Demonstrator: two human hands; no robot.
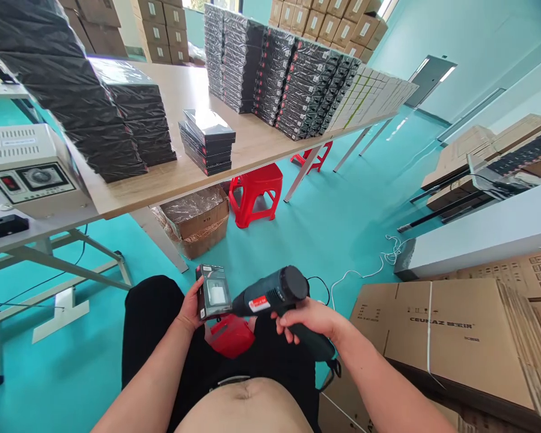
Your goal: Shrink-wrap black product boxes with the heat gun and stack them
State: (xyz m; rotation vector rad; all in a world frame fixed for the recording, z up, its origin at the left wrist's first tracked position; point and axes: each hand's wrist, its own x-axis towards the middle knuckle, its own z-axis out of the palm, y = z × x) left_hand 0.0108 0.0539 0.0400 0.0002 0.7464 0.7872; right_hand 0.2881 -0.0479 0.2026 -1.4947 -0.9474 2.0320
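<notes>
My left hand [192, 307] grips a small black box [214, 291] by its left side, fingers wrapped round the edge. A clear window in the box shows a white item inside. My right hand [307, 319] is closed round the handle of a dark heat gun [275, 291] with a red label. The gun's nozzle points left, close to the lower right corner of the box; whether they touch I cannot tell. Beneath the box, between my legs, part of a red stool [231, 335] shows.
A wooden table [184, 90] ahead bears a short stack of black boxes [207, 141] and tall wrapped stacks. A machine with a dial [36, 171] stands at left. Red stools [256, 189] and an open carton [193, 219] sit below. Flattened cartons [455, 337] lie at right, near a white cable [365, 275].
</notes>
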